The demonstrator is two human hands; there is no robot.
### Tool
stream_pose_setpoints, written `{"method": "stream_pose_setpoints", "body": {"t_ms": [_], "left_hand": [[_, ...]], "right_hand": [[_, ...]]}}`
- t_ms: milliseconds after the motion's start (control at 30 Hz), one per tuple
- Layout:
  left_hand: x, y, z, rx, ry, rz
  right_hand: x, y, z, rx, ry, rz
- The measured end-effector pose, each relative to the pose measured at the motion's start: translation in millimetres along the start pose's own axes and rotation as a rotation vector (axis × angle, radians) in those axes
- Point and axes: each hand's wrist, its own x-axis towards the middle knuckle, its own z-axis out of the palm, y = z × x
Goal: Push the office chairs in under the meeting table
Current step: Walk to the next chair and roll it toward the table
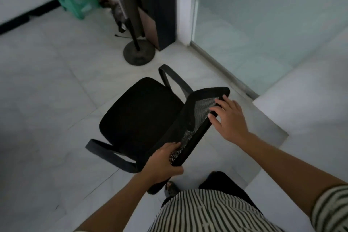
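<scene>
A: Where was the office chair (pixel 139 117)?

B: On open tile floor near the glass partition (pixel 263 24); no meeting table in view. I had my left hand (pixel 165 162) curled shut on the near corner of the mesh backrest (pixel 197 122), I judged for steering.

A: The other?

B: My right hand (pixel 229 117) lay spread flat on the top edge, gripping nothing. No readable writing or labels.

Chair back (pixel 199 117): black open mesh, matt frame
Chair seat (pixel 139 111): black matt cloth
Floor (pixel 47 84): pale smooth tile, slight sheen
Partition (pixel 263 15): frosted glass
Shirt (pixel 207 213): striped cloth
</scene>
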Motion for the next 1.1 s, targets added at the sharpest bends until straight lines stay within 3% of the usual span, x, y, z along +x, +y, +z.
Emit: {"method": "stream_pose_setpoints", "body": {"t_ms": [100, 267, 367, 733, 1100], "left_hand": [[-26, -35, -17, -0.042, 0.152, -0.100], [-49, -70, -45, 0.255, 0.276, -0.293], [-50, -81, -58, 0.310, 0.326, -0.389], [11, -91, -120, 0.187, 0.583, -0.627], [30, -158, -209, 0.085, 0.801, -0.813]], "right_hand": [[17, -34, 19, -0.067, -0.016, -0.101], [68, -76, 26, -0.067, -0.166, -0.273], [100, -91, 31, -0.118, -0.266, -0.387], [260, -142, 53, -0.146, -0.292, -0.657], [386, -276, 87, -0.199, -0.326, -0.842]]}}
